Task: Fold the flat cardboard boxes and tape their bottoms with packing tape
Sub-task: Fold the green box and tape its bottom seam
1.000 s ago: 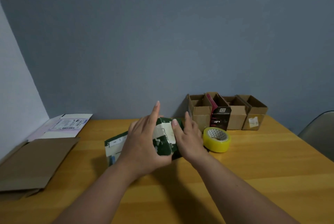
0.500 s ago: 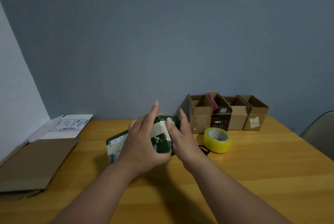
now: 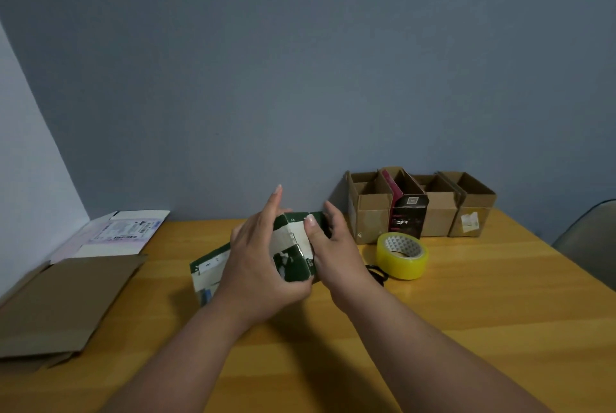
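Step in hand: folding the end flaps of the dark green and white printed cardboard box (image 3: 293, 252), judged as closing its bottom ahead of taping.
Box position: lying on its side near the middle of the wooden counter (image 3: 466, 329), closer to the back edge than the front, flapped end raised between both hands.
Left hand (image 3: 256, 266): wrapping the near side of the box, thumb underneath, fingers stretched up past the top edge; gripping the box.
Right hand (image 3: 336, 252): cupping the far side, thumb pressing down on the white flap at the end; gripping the box as well.
Doing it well: squaring the body first, then tucking the short flaps before the long ones, keeping thumb pressure on the seam so nothing springs back open.
Tape: yellow roll of packing tape (image 3: 402, 255) sitting just right of the right hand, within easy reach; freeing only one hand for it, holding the flaps shut with the other.
Dark item: something black (image 3: 376, 274) lying beside the roll, possibly scissors, too hidden to tell.
Finished work: row of open brown cardboard boxes and one black box (image 3: 420, 206) standing at the back edge toward the right.
Waiting stock: flat brown cardboard sheet (image 3: 66, 299) and flat white labelled carton (image 3: 116, 236) lying along the left edge.
Risk: flaps popping up if grip is loosened too early.
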